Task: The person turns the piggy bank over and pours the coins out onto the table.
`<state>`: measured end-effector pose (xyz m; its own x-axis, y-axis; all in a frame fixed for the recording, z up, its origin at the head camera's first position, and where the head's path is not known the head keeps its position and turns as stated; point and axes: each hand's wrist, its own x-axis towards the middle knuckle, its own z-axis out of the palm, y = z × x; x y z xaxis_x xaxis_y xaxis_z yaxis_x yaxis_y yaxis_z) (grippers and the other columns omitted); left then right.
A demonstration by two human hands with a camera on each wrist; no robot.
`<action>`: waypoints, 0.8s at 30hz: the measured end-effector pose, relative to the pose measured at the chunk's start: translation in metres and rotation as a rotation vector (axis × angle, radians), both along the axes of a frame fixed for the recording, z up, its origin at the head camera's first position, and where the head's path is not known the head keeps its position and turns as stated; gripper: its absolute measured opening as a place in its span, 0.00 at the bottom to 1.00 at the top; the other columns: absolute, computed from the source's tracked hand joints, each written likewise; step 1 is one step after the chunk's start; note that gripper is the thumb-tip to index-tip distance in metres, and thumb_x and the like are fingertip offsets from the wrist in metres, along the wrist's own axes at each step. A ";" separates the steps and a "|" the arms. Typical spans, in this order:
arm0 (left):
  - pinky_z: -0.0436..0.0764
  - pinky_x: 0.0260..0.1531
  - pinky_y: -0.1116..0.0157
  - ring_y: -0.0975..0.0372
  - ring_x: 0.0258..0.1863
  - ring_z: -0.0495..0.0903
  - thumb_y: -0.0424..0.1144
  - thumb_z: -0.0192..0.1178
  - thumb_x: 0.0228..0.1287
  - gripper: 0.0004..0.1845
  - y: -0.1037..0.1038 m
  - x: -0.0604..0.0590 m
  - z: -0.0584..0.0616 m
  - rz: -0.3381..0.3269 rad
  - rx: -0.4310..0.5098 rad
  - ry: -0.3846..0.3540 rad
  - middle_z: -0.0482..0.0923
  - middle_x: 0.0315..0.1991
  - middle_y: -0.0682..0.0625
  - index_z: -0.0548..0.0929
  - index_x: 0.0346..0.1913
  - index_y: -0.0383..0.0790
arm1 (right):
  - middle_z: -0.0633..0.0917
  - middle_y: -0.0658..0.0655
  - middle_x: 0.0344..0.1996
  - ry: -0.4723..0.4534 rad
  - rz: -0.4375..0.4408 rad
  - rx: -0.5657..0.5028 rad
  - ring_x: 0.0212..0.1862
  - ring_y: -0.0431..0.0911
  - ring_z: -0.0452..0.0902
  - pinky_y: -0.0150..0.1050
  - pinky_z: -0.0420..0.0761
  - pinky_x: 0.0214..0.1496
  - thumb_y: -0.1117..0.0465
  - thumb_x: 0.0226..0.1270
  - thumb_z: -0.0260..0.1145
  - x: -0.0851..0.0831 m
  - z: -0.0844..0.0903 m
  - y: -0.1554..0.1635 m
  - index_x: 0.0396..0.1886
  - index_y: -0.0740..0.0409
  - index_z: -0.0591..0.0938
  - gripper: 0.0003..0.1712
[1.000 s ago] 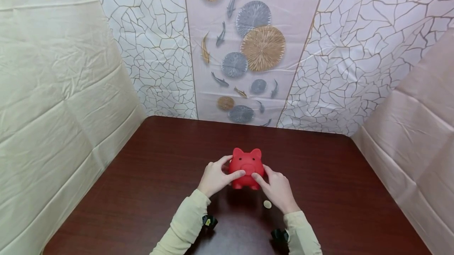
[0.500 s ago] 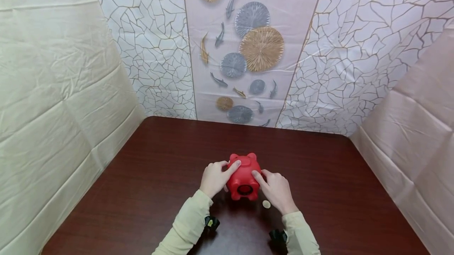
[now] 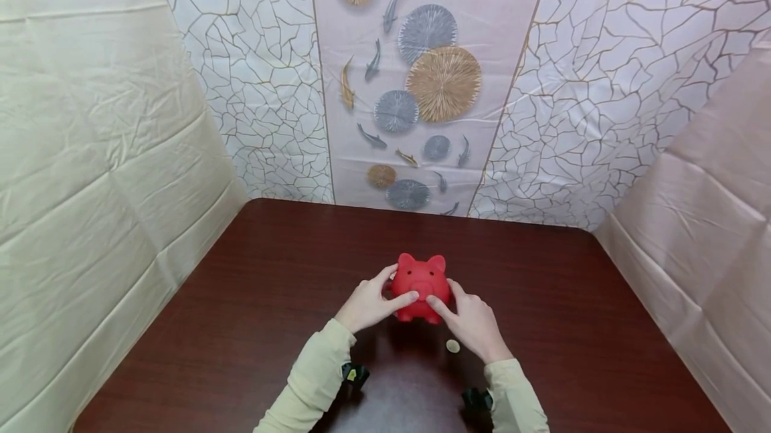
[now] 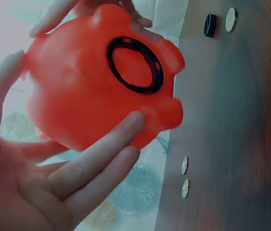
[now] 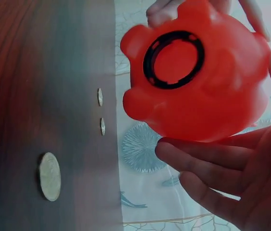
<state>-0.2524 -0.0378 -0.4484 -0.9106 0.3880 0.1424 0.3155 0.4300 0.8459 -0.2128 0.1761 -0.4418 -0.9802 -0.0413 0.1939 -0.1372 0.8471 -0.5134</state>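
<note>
Between both hands, a red piggy bank (image 3: 419, 284) is held up off the table, its face toward the head camera. The left hand (image 3: 370, 302) grips its left side, thumb across the front near the snout. From the right, the right hand (image 3: 473, 322) holds it the same way. On its underside, a black ring (image 4: 135, 65) rims a round opening in the left wrist view. In the right wrist view, fingers (image 5: 207, 156) of the right hand support the lower side. One coin (image 3: 453, 346) lies on the table near the right hand.
A small black cap (image 4: 210, 25) and another coin (image 4: 230, 19) lie on the dark wooden table (image 3: 289, 266). Two coins (image 5: 100, 96) rest further off in the right wrist view. Patterned cloth (image 3: 403, 71) hangs behind the table, with pale cloth on both sides.
Half a second ago the piggy bank was tipped back, showing its underside to the head camera. It has turned upright again, face forward. Both hands kept hold of it.
</note>
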 end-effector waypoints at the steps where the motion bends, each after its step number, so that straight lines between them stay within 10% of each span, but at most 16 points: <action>1: 0.84 0.46 0.61 0.60 0.37 0.87 0.60 0.64 0.58 0.41 -0.001 0.000 0.000 -0.018 0.004 0.000 0.80 0.58 0.46 0.64 0.71 0.49 | 0.88 0.57 0.36 -0.005 0.011 -0.016 0.40 0.50 0.85 0.50 0.83 0.48 0.33 0.64 0.59 0.000 -0.001 0.001 0.68 0.59 0.69 0.44; 7: 0.81 0.55 0.59 0.57 0.57 0.79 0.47 0.73 0.53 0.50 -0.003 -0.001 0.000 -0.123 0.090 0.086 0.68 0.69 0.49 0.53 0.76 0.58 | 0.77 0.61 0.62 0.057 0.141 -0.179 0.60 0.56 0.77 0.55 0.80 0.56 0.39 0.54 0.72 -0.002 -0.005 0.004 0.75 0.52 0.56 0.55; 17: 0.77 0.61 0.58 0.53 0.71 0.64 0.29 0.77 0.43 0.56 0.003 -0.004 0.013 -0.160 0.272 0.417 0.49 0.78 0.47 0.56 0.75 0.49 | 0.71 0.63 0.65 0.477 0.242 -0.260 0.59 0.52 0.73 0.54 0.79 0.55 0.63 0.39 0.83 -0.008 -0.001 -0.002 0.77 0.56 0.50 0.68; 24: 0.80 0.57 0.54 0.49 0.73 0.58 0.28 0.76 0.43 0.53 0.003 -0.003 0.018 -0.144 0.276 0.665 0.52 0.76 0.38 0.57 0.73 0.43 | 0.64 0.60 0.71 0.637 0.287 -0.282 0.52 0.46 0.72 0.26 0.76 0.53 0.57 0.45 0.81 -0.009 0.004 -0.004 0.76 0.59 0.52 0.63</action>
<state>-0.2550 -0.0351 -0.4307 -0.5401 0.3678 0.7570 0.8373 0.1442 0.5274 -0.2218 0.1718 -0.4376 -0.6329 -0.1429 0.7610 -0.6756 0.5820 -0.4526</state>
